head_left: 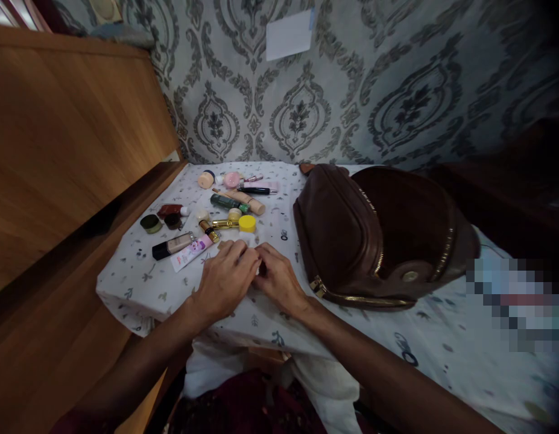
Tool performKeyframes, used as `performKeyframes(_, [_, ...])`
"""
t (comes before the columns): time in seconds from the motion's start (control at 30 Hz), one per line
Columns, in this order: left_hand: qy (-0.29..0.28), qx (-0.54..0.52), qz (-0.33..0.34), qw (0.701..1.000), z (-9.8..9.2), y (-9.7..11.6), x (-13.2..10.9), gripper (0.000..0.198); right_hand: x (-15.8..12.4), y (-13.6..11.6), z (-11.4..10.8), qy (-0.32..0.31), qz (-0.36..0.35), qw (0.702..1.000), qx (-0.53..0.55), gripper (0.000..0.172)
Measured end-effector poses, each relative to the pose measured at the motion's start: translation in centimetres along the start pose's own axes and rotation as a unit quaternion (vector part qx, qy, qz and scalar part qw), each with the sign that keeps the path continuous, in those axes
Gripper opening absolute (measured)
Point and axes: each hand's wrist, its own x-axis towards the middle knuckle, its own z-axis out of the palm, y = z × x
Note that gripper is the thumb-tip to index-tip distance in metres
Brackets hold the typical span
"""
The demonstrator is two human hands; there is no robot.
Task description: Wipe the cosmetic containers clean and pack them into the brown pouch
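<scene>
My left hand (225, 278) and my right hand (278, 278) meet on the white patterned cloth (138, 283), fingers curled together around a small pale item that is mostly hidden. Just beyond my fingers stands a white bottle with a yellow cap (247, 224). A pink-and-white tube (192, 251) and a dark-capped foundation bottle (171, 246) lie left of my left hand. More cosmetics are spread further back: a green tube (228, 202), a beige tube (248, 201), a black pen-like stick (254, 190).
A brown leather bag (374, 235) with gold zips lies open to the right of my hands. A wooden cabinet side (66, 138) rises at the left. Patterned wallpaper (351, 90) backs the table. Small round pots (151, 223) sit near the cloth's left edge.
</scene>
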Motion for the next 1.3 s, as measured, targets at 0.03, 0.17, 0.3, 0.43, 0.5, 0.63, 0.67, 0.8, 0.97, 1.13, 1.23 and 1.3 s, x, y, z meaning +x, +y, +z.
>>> performKeyframes(0.03, [0.002, -0.002, -0.001, 1.000, 0.1, -0.1, 0.0, 0.025, 0.0, 0.0, 0.0, -0.004, 0.004, 1.000, -0.003, 0.019])
performKeyframes(0.17, [0.026, -0.055, -0.070, 0.996, 0.5, -2.6, -0.2, 0.023, 0.0, 0.0, 0.0, -0.010, 0.026, 1.000, 0.007, 0.023])
performKeyframes(0.3, [0.020, -0.180, -0.165, 0.969, 1.2, -5.7, -0.9, 0.024, -0.1, 0.2, 0.1, -0.020, 0.032, 0.999, 0.033, 0.028])
performKeyframes(0.43, [-0.039, -0.329, -0.219, 0.918, 2.1, -7.0, -1.9, 0.028, -0.3, 0.8, 0.3, -0.028, 0.013, 0.999, 0.032, 0.038])
performKeyframes(0.5, [-0.043, -0.333, -0.219, 0.916, 2.5, -7.2, -2.3, 0.026, -0.3, 1.1, 0.5, -0.032, 0.004, 0.999, 0.016, 0.044])
performKeyframes(0.63, [-0.039, -0.275, -0.204, 0.939, 2.7, -7.4, -2.9, 0.025, -0.3, 1.2, 0.2, -0.088, 0.000, 0.995, -0.039, 0.056])
performKeyframes(0.67, [-0.036, -0.263, -0.201, 0.943, 2.6, -7.4, -3.1, 0.025, -0.3, 1.1, 0.1, -0.107, 0.002, 0.993, -0.050, 0.059])
performKeyframes(0.8, [-0.035, -0.221, -0.166, 0.960, 1.8, -7.4, -4.5, 0.025, -0.2, 0.7, -0.6, -0.149, 0.006, 0.987, -0.054, 0.068])
performKeyframes(0.97, [-0.092, -0.164, -0.051, 0.981, 0.3, -7.2, -7.8, 0.044, 0.0, 0.2, -0.7, -0.162, 0.009, 0.986, -0.043, 0.073])
performKeyframes(1.13, [-0.141, -0.159, 0.011, 0.977, -1.1, -7.6, -9.2, 0.049, 0.1, 0.2, -0.1, -0.130, 0.048, 0.988, -0.070, 0.080])
performKeyframes(1.23, [-0.134, -0.194, 0.000, 0.972, -1.3, -8.3, -8.9, 0.035, 0.0, 0.3, 0.1, -0.114, 0.084, 0.988, -0.061, 0.089])
performKeyframes(1.3, [-0.114, -0.207, -0.022, 0.972, -1.3, -8.8, -8.3, 0.029, 0.0, 0.4, 0.2, -0.106, 0.105, 0.988, -0.050, 0.095])
